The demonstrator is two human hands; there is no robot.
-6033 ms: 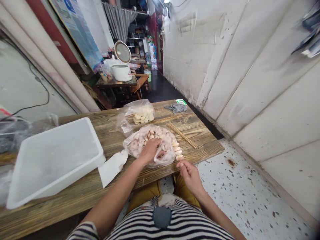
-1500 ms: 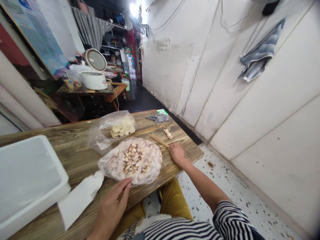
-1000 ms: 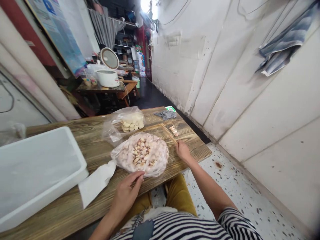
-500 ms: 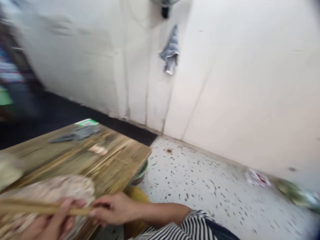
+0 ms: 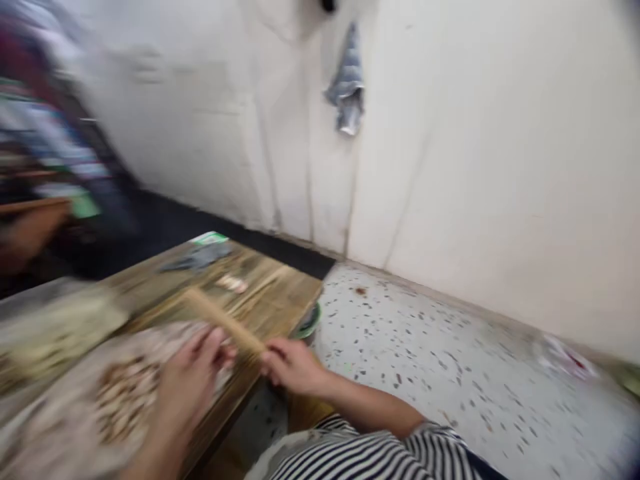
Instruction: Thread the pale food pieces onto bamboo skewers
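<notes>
My right hand is closed around the near end of a flat tan strip, which looks like wood or bamboo. The strip slants up and left over the table. My left hand is beside it with fingers curled together. Blur hides what is in those fingers, and I cannot tell whether they touch the strip. Under and left of my left hand lies a pale cloth or sheet, bearing a pile of small tan and brown pieces.
The worn wooden table carries a grey rag, a small pale object and a pale yellowish heap. A green-rimmed container sits below its right edge. Beyond are a speckled floor and a wall with a hanging cloth.
The view has shifted left, bringing more of the table into sight. The strip has swung from nearly level to slanting upward, and my left hand has come off its length.
</notes>
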